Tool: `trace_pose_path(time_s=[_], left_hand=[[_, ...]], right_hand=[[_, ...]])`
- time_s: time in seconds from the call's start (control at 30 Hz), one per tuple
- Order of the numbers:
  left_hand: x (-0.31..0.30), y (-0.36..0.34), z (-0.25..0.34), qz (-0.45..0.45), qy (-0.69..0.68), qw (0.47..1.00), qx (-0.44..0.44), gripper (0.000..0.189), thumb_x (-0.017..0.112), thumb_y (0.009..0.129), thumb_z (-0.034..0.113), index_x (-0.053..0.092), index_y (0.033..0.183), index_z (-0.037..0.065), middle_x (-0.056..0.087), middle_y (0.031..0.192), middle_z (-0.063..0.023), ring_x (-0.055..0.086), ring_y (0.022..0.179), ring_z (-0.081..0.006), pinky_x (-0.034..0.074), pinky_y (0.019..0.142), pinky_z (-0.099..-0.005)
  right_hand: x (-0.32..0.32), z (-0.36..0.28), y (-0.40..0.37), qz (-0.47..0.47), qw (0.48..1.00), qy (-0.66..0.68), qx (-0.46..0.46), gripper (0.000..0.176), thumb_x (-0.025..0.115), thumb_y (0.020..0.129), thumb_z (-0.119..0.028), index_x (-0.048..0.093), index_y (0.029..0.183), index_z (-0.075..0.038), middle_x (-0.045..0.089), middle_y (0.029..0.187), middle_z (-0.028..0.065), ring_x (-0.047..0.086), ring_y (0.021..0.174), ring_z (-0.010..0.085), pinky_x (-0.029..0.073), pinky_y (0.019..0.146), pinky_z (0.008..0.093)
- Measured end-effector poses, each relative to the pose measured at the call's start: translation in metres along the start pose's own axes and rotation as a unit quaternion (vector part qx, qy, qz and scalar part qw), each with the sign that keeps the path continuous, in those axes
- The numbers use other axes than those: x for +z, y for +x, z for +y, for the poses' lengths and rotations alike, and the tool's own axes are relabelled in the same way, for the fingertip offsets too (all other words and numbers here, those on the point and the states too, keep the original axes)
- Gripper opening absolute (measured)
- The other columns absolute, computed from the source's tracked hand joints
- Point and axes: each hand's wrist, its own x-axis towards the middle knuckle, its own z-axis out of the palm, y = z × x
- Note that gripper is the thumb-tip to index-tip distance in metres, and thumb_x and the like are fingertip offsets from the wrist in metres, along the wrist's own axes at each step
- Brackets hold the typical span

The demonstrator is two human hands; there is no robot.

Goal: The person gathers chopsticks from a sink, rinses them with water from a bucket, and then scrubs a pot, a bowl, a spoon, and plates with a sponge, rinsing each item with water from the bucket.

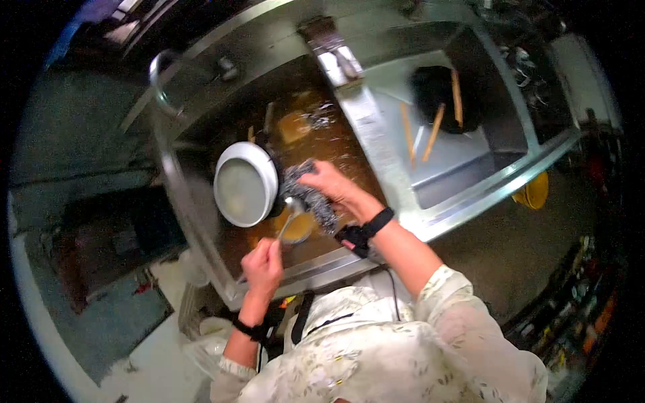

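Observation:
Over the left sink basin, my left hand (262, 269) is closed around the handle of a metal spoon (289, 216), its bowl end pointing up and away from me. My right hand (330, 183) grips a dark grey, mesh-like scrubber (313, 198), which hangs down right beside the spoon's bowl end. A white bowl (244, 184) with cloudy liquid in it stands just left of the scrubber. Brownish water (329, 151) fills the basin under both hands. A yellowish round dish (295, 230) shows in the water below the spoon.
A metal divider (366, 121) separates the two basins. In the right basin lie a dark round pan (437, 94) and several wooden sticks (433, 131). A curved metal pipe (156, 80) rises at the left rim. A yellow container (535, 191) is beyond the right front edge.

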Motion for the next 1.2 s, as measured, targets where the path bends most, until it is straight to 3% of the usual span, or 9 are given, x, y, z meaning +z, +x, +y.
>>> trace_pose_path(time_s=[0.17,0.3,0.53,0.63,0.8,0.83,0.9,1.07,1.2], left_hand=[[0.006,-0.015,0.002,-0.005,-0.129,0.989,-0.076,0.018,0.053,0.095,0.007,0.055,0.079,-0.002,0.047,0.067,-0.0029,0.045,0.060,-0.0087,0.038,0.054,-0.0247],[0.032,0.042,0.053,-0.063,-0.146,0.983,-0.089,0.017,0.050,0.097,0.010,0.057,0.087,-0.003,0.050,0.070,-0.0023,0.046,0.065,-0.0084,0.040,0.058,-0.0240],[0.172,0.129,0.105,-0.218,-0.225,0.943,-0.113,0.034,0.045,0.091,0.010,0.056,0.121,0.000,0.063,0.111,-0.0204,0.061,0.103,-0.0282,0.047,0.090,-0.0375],[0.200,0.150,0.134,-0.292,-0.325,0.890,-0.128,0.053,0.054,0.083,0.008,0.043,0.135,-0.001,0.058,0.121,-0.0250,0.058,0.110,-0.0366,0.046,0.096,-0.0402],[0.169,0.125,0.102,-0.122,-0.181,0.972,-0.086,0.051,0.055,0.084,0.010,0.047,0.133,0.002,0.060,0.103,-0.0232,0.059,0.098,-0.0367,0.045,0.091,-0.0435],[0.140,0.125,0.080,-0.063,-0.185,0.976,-0.098,0.044,0.055,0.087,0.011,0.054,0.131,0.009,0.062,0.102,-0.0151,0.062,0.095,-0.0264,0.049,0.083,-0.0337],[0.103,0.111,0.020,0.112,-0.134,0.976,-0.127,0.038,0.055,0.087,0.005,0.058,0.125,0.008,0.059,0.089,-0.0103,0.056,0.078,-0.0190,0.048,0.074,-0.0331],[0.070,0.037,-0.204,0.306,-0.202,0.842,-0.395,0.061,0.067,0.086,0.012,0.035,0.136,-0.001,0.058,0.112,-0.0141,0.056,0.102,-0.0223,0.048,0.084,-0.0345],[0.040,0.032,-0.224,0.255,-0.359,0.685,-0.581,0.064,0.069,0.089,0.023,0.032,0.135,-0.002,0.057,0.117,-0.0192,0.060,0.102,-0.0296,0.052,0.090,-0.0457]], right_hand=[[-0.041,0.036,-0.012,-0.076,0.908,0.393,0.127,0.029,0.052,0.096,-0.036,0.060,0.101,-0.008,0.063,0.077,0.0051,0.059,0.060,0.0163,0.049,0.051,0.0318],[-0.026,0.048,-0.029,0.135,0.932,0.302,0.146,0.028,0.052,0.096,-0.037,0.058,0.097,-0.009,0.061,0.081,0.0046,0.058,0.064,0.0156,0.048,0.053,0.0308],[-0.029,0.069,-0.062,0.040,0.962,0.266,0.053,0.025,0.051,0.100,-0.033,0.055,0.114,-0.013,0.055,0.096,-0.0025,0.052,0.086,0.0080,0.047,0.074,0.0287],[-0.065,0.077,-0.049,-0.012,0.939,-0.310,-0.149,0.031,0.050,0.100,-0.019,0.053,0.126,-0.003,0.056,0.099,-0.0001,0.050,0.084,0.0095,0.047,0.077,0.0296],[-0.064,0.112,-0.003,0.133,0.957,-0.243,-0.083,0.051,0.053,0.097,-0.037,0.044,0.136,-0.006,0.057,0.120,0.0131,0.054,0.113,0.0239,0.041,0.098,0.0399],[-0.042,0.113,-0.003,0.162,0.966,0.181,-0.086,0.042,0.048,0.098,-0.049,0.064,0.108,-0.012,0.060,0.089,-0.0020,0.054,0.072,0.0087,0.048,0.064,0.0259],[-0.023,0.062,-0.007,0.120,0.953,0.228,0.160,0.016,0.056,0.093,-0.027,0.056,0.095,-0.011,0.057,0.086,-0.0002,0.054,0.072,0.0116,0.047,0.062,0.0271],[0.003,0.036,0.019,0.152,0.971,0.016,0.182,0.048,0.055,0.082,-0.003,0.039,0.127,-0.008,0.054,0.090,0.0059,0.051,0.063,0.0105,0.046,0.053,0.0256],[0.027,0.035,0.042,0.121,0.987,-0.040,0.101,0.060,0.066,0.085,-0.011,0.035,0.136,-0.003,0.057,0.099,0.0063,0.055,0.072,0.0093,0.048,0.064,0.0221]])
